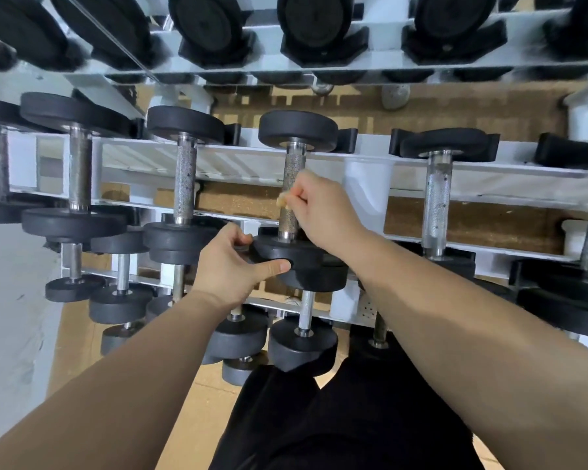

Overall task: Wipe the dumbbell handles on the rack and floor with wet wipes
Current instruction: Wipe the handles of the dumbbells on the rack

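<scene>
A white rack carries rows of black-headed dumbbells on sloping tiers. On the middle tier, one dumbbell lies with its handle running away from the person, the far head against a black cradle and the near head towards the body.

The right hand comes in from the right of this handle. Its fingers are curled and pinch a small crumpled wipe, yellowish in colour, which touches the knurled metal about halfway along the handle.

The left hand grips the near head: the thumb lies across its front face and the other fingers curl round its left edge.

Just beside this dumbbell on the left lies a second one, and on the right a third, both with bare steel handles. Smaller dumbbells sit on the lowest tier beneath the hands, and large ones fill the top tier.

The tan floor shows below the rack, and black trousers fill the bottom middle between the forearms.
</scene>
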Available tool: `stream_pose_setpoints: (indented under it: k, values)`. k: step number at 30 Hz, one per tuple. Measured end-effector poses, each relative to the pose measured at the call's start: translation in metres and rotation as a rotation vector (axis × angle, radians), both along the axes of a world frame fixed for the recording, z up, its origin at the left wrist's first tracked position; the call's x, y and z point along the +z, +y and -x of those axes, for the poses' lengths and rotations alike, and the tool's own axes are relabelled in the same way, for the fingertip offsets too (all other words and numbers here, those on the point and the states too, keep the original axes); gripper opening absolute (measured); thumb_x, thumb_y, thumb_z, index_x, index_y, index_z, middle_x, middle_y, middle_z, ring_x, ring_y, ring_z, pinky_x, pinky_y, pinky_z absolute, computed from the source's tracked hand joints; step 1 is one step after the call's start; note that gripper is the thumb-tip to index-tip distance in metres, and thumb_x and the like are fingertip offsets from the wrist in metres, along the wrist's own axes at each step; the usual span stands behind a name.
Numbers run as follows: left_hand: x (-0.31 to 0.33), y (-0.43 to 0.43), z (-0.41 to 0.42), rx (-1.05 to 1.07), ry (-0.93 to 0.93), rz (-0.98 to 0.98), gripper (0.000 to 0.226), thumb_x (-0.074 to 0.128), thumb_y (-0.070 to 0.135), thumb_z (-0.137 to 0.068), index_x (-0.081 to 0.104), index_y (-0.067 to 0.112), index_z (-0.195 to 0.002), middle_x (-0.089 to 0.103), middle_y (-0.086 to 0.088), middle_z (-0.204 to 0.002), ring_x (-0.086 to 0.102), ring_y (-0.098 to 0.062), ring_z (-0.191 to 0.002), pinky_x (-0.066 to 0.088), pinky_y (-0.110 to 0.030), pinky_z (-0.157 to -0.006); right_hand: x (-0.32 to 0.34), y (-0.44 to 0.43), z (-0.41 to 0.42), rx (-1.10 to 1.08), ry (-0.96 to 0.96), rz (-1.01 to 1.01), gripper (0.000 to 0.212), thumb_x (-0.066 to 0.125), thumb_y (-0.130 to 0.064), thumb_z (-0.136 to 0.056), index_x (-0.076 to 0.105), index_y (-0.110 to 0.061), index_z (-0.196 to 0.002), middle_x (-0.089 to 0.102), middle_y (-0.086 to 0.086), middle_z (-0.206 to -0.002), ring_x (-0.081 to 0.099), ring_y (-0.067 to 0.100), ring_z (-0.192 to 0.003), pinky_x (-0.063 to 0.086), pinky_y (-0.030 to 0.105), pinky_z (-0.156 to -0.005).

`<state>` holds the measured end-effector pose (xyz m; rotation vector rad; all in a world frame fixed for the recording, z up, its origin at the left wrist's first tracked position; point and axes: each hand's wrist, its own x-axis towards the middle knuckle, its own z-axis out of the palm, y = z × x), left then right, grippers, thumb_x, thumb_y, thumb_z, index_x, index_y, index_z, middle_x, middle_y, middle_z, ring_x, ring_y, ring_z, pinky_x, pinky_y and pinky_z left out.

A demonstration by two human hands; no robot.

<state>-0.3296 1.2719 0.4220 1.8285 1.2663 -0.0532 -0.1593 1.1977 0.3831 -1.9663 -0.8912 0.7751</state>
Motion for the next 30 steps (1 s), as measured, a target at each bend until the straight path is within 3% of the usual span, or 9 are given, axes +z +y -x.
stream_pose_setpoints:
  k: [5, 11, 13, 15, 18, 22, 25, 30]
  values:
    - [-0.006, -0.004, -0.002, -0.049, -0.014, -0.035, 0.063, 0.096, 0.04, -0.056, 0.042, 0.023, -0.082, 0.057, -0.001, -0.099, 0.051, -0.017, -0.087, 0.044, -0.027, -0.073, 0.006, 0.02, -0.016, -0.139, -0.14, -0.011, 0.017, 0.06, -0.021, -0.098, 0.056, -0.015, -0.083, 0.051, -0.011, -0.071, 0.051, 0.01, -0.071, 0.046, 0.031, -0.065]
    - [-0.015, 0.0, 0.002, -0.083, -0.052, -0.044, 0.065, 0.097, 0.043, -0.051, 0.041, 0.027, -0.079, 0.05, 0.003, -0.093, 0.047, -0.009, -0.081, 0.039, -0.024, -0.073, 0.005, -0.012, 0.005, 0.277, -0.221, 0.08, 0.015, 0.063, -0.024, -0.095, 0.062, -0.013, -0.085, 0.055, -0.009, -0.07, 0.052, 0.015, -0.069, 0.039, 0.031, -0.062]
    - [-0.014, -0.003, 0.001, -0.105, -0.052, -0.073, 0.064, 0.097, 0.044, -0.052, 0.041, 0.027, -0.08, 0.047, 0.005, -0.095, 0.046, -0.002, -0.083, 0.037, -0.016, -0.071, 0.011, 0.0, -0.004, 0.315, -0.35, 0.114, 0.014, 0.059, -0.024, -0.097, 0.062, -0.014, -0.087, 0.059, -0.004, -0.077, 0.055, 0.021, -0.075, 0.036, 0.031, -0.063]
    - [-0.013, -0.004, 0.0, -0.132, -0.043, -0.097, 0.064, 0.095, 0.048, -0.053, 0.043, 0.024, -0.082, 0.044, 0.008, -0.095, 0.046, 0.0, -0.083, 0.036, -0.012, -0.069, 0.013, 0.016, -0.014, 0.214, -0.448, 0.123, 0.014, 0.055, -0.023, -0.097, 0.063, -0.015, -0.088, 0.063, -0.003, -0.084, 0.058, 0.023, -0.08, 0.038, 0.032, -0.065]
    - [-0.009, -0.004, -0.002, -0.169, -0.013, -0.114, 0.066, 0.092, 0.057, -0.053, 0.046, 0.023, -0.087, 0.041, 0.014, -0.093, 0.046, -0.001, -0.08, 0.04, -0.022, -0.068, 0.014, 0.033, -0.02, -0.008, -0.405, 0.146, 0.016, 0.051, -0.023, -0.093, 0.062, -0.013, -0.085, 0.063, -0.001, -0.084, 0.059, 0.021, -0.085, 0.045, 0.034, -0.074]
    - [-0.003, -0.001, -0.005, -0.238, 0.069, -0.125, 0.068, 0.086, 0.066, -0.056, 0.05, 0.023, -0.094, 0.046, 0.008, -0.096, 0.055, -0.015, -0.082, 0.052, -0.038, -0.077, 0.016, 0.029, -0.013, 0.063, -0.44, 0.277, 0.019, 0.055, -0.024, -0.092, 0.072, -0.019, -0.086, 0.071, 0.001, -0.089, 0.063, 0.022, -0.087, 0.049, 0.035, -0.078]
    - [0.001, 0.008, -0.003, -0.356, 0.073, -0.093, 0.062, 0.086, 0.06, -0.062, 0.048, 0.025, -0.096, 0.046, 0.004, -0.103, 0.056, -0.019, -0.088, 0.051, -0.037, -0.078, 0.025, 0.016, 0.0, 0.122, -0.295, 0.356, 0.012, 0.062, -0.022, -0.091, 0.073, -0.021, -0.086, 0.066, -0.01, -0.079, 0.057, 0.007, -0.076, 0.045, 0.022, -0.072]
    - [0.002, 0.034, 0.018, -0.563, -0.022, 0.051, 0.06, 0.087, 0.044, -0.071, 0.052, 0.024, -0.116, 0.045, 0.004, -0.115, 0.053, -0.018, -0.103, 0.045, -0.031, -0.092, 0.033, 0.004, 0.031, 0.161, -0.23, 0.487, 0.008, 0.068, -0.022, -0.089, 0.074, -0.02, -0.084, 0.067, -0.007, -0.084, 0.059, 0.012, -0.081, 0.052, 0.034, -0.081]
